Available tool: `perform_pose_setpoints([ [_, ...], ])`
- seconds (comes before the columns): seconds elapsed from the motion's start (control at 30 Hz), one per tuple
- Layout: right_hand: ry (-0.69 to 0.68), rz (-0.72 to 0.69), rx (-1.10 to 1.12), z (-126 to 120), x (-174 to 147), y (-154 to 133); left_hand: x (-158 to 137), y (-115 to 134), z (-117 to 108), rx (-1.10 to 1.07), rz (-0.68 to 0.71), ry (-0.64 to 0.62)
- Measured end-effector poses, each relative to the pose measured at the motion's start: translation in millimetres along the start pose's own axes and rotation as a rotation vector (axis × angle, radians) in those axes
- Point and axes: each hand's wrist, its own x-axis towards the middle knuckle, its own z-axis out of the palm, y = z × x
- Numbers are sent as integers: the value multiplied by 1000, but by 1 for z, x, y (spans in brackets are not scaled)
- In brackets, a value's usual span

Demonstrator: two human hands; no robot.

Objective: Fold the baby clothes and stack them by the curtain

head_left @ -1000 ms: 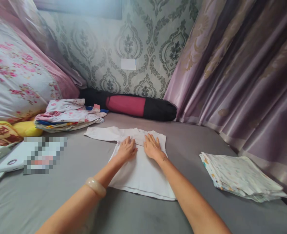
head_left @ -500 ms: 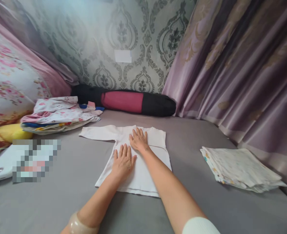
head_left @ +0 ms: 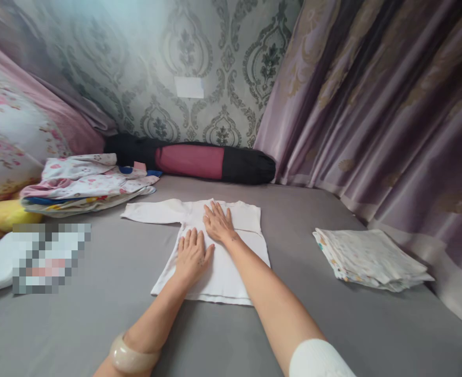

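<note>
A small white long-sleeved shirt (head_left: 231, 272) lies flat on the grey bed sheet (head_left: 109, 267). One of its sleeves stretches out to the left; the right sleeve appears folded in across the chest. My left hand (head_left: 194, 254) rests palm down on the shirt's left side, fingers stretched out. Higher up, near the collar, my right hand (head_left: 218, 222) presses flat on the chest with its fingers spread. Neither hand grips the cloth. A pale bangle (head_left: 132, 356) circles my left forearm.
Folded patterned cloths (head_left: 372, 256) lie in a stack on the right. A pile of printed clothes (head_left: 93, 180) sits at the back left, near a yellow plush thing (head_left: 11, 214). A black and red bolster-shaped bag (head_left: 189, 161) lies along the wall. Curtains (head_left: 333, 94) hang at right.
The view has shifted slightly, so everything sits a little further left. Both hands stay flat in the same places on the shirt.
</note>
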Motion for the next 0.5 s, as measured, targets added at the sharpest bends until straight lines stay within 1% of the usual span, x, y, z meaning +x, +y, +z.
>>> perform_pose_setpoints([
  [0.07,-27,-18,0,-1,0,0,1,0,4,-22,-25,19],
  [0.17,-71,-4,-15,-1,2,0,3,-1,8,-41,-18,34],
  [0.33,-96,15,-24,-1,9,-1,2,-1,5,-25,-24,20],
  [0.5,-193,8,41,-9,8,6,0,0,1,-29,-27,-7],
])
